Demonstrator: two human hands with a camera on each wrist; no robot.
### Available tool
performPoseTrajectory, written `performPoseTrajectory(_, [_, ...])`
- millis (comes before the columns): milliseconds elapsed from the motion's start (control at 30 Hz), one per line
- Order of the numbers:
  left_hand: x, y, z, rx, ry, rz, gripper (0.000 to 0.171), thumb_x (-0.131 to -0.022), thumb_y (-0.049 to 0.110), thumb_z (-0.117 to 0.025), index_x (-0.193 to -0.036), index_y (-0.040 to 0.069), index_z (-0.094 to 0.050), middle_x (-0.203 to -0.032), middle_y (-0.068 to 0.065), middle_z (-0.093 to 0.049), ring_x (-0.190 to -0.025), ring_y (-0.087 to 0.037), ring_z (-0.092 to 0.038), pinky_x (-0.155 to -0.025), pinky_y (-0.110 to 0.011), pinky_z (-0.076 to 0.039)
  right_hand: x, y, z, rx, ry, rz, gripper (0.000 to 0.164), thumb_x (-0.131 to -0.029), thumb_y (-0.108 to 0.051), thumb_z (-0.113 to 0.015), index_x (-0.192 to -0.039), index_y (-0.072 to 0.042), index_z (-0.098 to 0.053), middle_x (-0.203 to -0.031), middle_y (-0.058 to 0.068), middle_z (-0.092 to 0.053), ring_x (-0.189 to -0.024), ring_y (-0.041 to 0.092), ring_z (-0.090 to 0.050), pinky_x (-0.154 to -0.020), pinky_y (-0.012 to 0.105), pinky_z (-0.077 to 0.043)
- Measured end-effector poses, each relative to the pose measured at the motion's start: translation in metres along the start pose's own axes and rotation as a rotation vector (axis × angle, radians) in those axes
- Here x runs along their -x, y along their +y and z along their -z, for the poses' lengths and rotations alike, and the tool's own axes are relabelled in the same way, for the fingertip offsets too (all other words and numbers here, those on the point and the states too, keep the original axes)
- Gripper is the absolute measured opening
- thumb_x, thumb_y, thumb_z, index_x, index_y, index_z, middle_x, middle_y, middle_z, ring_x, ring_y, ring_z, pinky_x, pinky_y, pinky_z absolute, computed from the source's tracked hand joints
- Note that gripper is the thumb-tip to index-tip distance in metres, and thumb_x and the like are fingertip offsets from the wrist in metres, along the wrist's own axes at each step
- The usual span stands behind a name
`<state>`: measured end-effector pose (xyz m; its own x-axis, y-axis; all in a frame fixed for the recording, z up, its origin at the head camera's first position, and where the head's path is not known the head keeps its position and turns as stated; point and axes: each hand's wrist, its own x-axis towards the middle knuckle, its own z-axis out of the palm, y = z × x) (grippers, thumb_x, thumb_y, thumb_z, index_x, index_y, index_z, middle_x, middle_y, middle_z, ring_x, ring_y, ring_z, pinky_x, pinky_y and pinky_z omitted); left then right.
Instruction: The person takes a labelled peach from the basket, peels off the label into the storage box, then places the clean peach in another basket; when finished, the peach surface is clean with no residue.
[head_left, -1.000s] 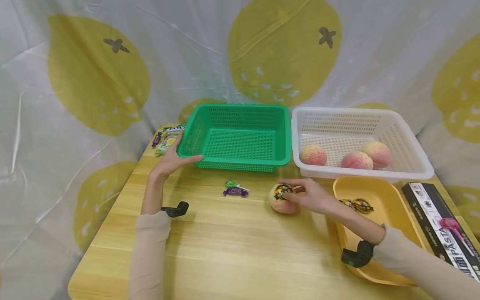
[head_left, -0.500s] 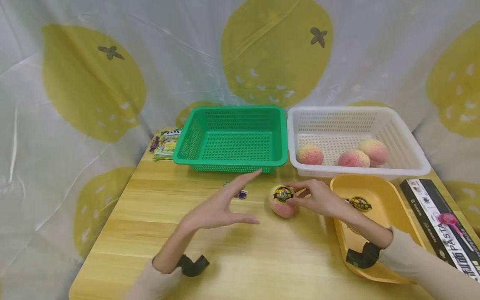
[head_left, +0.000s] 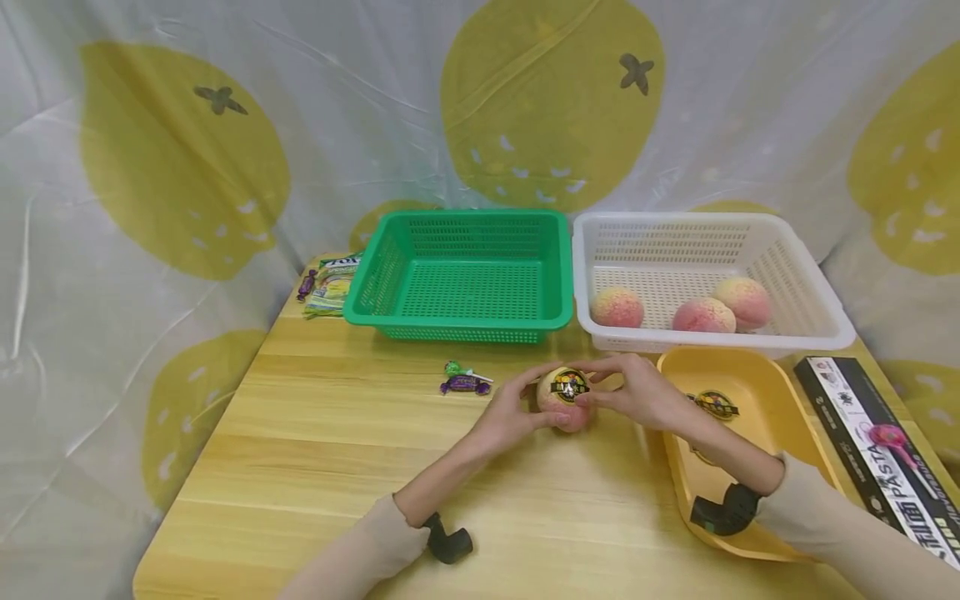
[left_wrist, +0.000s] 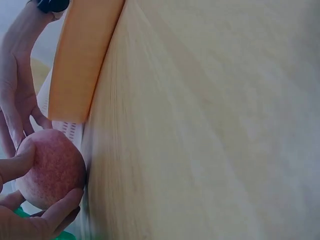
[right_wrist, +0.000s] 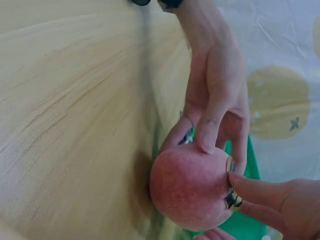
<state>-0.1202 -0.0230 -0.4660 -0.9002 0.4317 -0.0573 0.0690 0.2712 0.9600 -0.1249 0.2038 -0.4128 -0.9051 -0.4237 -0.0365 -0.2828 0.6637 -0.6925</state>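
Observation:
A pink and yellow peach [head_left: 552, 406] sits on the table in front of the baskets. My left hand [head_left: 507, 414] grips it from the left, with the thumb on the near side and fingers round the far side. On its top lies a round black and yellow sticker [head_left: 570, 386]. The thumb and index finger of my right hand [head_left: 643, 395] pinch the right part of this sticker against the peach. In the right wrist view the right thumb overlaps the sticker [right_wrist: 231, 199] at the side of the peach [right_wrist: 187, 187].
A green basket [head_left: 461, 322] and a white basket [head_left: 720, 341] with several peaches stand behind. A yellow bin [head_left: 742, 354] holding more stickers [head_left: 716, 405] and a pasta box [head_left: 877, 450] lie right. Wrapped candies [head_left: 465, 383] lie left of the peach; a packet [head_left: 330, 287] lies farther left.
My left hand has come from the green basket's left rim across to the peach and taken hold of it. My right hand has stayed at the sticker, which now lies on the peach's top.

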Motion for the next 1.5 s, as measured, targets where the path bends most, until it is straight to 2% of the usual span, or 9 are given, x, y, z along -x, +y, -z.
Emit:
performPoseTrajectory(167, [-0.003, 0.0, 0.004, -0.016, -0.023, -0.018, 0.073, -0.084, 0.002, -0.083, -0.15, 0.016, -0.056, -0.154, -0.011, -0.056, -0.139, -0.032, -0.056, -0.114, -0.044, -0.049, -0.002, 0.004, 0.003, -0.03, 0.007, 0.021, 0.036, -0.092, -0.017, -0.079, -0.127, -0.01, -0.075, -0.126, 0.015, -0.072, -0.104, 0.029, -0.07, -0.075, 0.028, -0.057])
performPoseTrajectory(333, [-0.007, 0.002, 0.01, -0.082, -0.045, -0.03, 0.073, -0.081, 0.005, -0.087, -0.147, 0.014, -0.059, -0.16, -0.011, -0.049, -0.149, -0.035, -0.044, -0.119, -0.048, -0.043, -0.007, 0.003, 0.007, -0.057, -0.004, 0.042, 0.029, -0.091, -0.011, -0.079, -0.12, -0.006, -0.077, -0.107, 0.01, -0.077, -0.095, 0.022, -0.071, -0.072, 0.024, -0.055])
performPoseTrajectory(467, [-0.01, 0.003, 0.011, -0.031, -0.1, -0.06, 0.077, -0.081, 0.0, -0.086, -0.15, 0.014, -0.055, -0.162, -0.01, -0.045, -0.151, -0.033, -0.041, -0.11, -0.046, -0.052, -0.012, 0.002, 0.008, -0.11, -0.009, 0.026, 0.022, -0.09, -0.006, -0.079, -0.111, -0.003, -0.076, -0.098, 0.009, -0.076, -0.089, 0.018, -0.067, -0.076, 0.023, -0.055])
performPoseTrajectory(533, [-0.011, 0.004, 0.011, -0.003, -0.128, -0.074, 0.077, -0.082, -0.002, -0.084, -0.151, 0.015, -0.055, -0.16, -0.007, -0.05, -0.15, -0.029, -0.043, -0.112, -0.043, -0.051, -0.013, 0.001, 0.009, -0.15, -0.02, -0.001, 0.019, -0.09, -0.006, -0.079, -0.108, -0.001, -0.075, -0.096, 0.009, -0.075, -0.088, 0.017, -0.066, -0.077, 0.022, -0.054])
performPoseTrajectory(700, [-0.013, 0.006, 0.01, -0.022, -0.139, -0.083, 0.071, -0.082, 0.001, -0.085, -0.146, 0.017, -0.06, -0.152, 0.001, -0.057, -0.148, -0.021, -0.046, -0.127, -0.044, -0.031, -0.012, 0.0, 0.011, -0.217, -0.056, -0.067, 0.015, -0.094, -0.008, -0.074, -0.108, -0.001, -0.075, -0.096, 0.012, -0.074, -0.086, 0.018, -0.064, -0.074, 0.021, -0.053])
performPoseTrajectory(767, [-0.015, 0.006, 0.009, -0.028, -0.14, -0.087, 0.071, -0.081, 0.003, -0.086, -0.146, 0.015, -0.061, -0.151, 0.001, -0.058, -0.148, -0.021, -0.047, -0.127, -0.045, -0.031, -0.011, -0.002, 0.013, -0.225, -0.057, -0.078, 0.015, -0.096, -0.009, -0.073, -0.108, -0.001, -0.075, -0.096, 0.013, -0.074, -0.085, 0.019, -0.064, -0.072, 0.022, -0.054])
performPoseTrajectory(1033, [-0.019, 0.006, 0.012, -0.023, -0.146, -0.076, 0.071, -0.08, 0.007, -0.088, -0.145, 0.018, -0.061, -0.149, -0.003, -0.059, -0.146, -0.024, -0.049, -0.127, -0.047, -0.031, -0.009, -0.002, 0.013, -0.178, -0.025, -0.002, 0.016, -0.096, -0.009, -0.072, -0.112, -0.004, -0.074, -0.094, 0.009, -0.072, -0.084, 0.019, -0.066, -0.069, 0.022, -0.054])
performPoseTrajectory(1267, [-0.018, 0.007, 0.015, -0.02, -0.154, -0.04, 0.07, -0.081, 0.008, -0.088, -0.145, 0.017, -0.062, -0.149, -0.004, -0.06, -0.147, -0.026, -0.049, -0.126, -0.049, -0.032, -0.009, 0.002, 0.013, -0.18, -0.034, 0.02, 0.019, -0.097, -0.006, -0.07, -0.116, -0.006, -0.076, -0.096, 0.009, -0.074, -0.087, 0.017, -0.069, -0.072, 0.031, -0.061])
performPoseTrajectory(1500, [-0.017, 0.009, 0.016, -0.038, -0.149, -0.039, 0.068, -0.08, 0.007, -0.088, -0.143, 0.013, -0.063, -0.148, -0.007, -0.061, -0.145, -0.029, -0.05, -0.126, -0.051, -0.031, -0.002, -0.011, 0.007, -0.038, 0.086, 0.11, 0.021, -0.095, -0.001, -0.071, -0.111, -0.01, -0.08, -0.093, 0.004, -0.074, -0.084, 0.014, -0.065, -0.069, 0.024, -0.057])
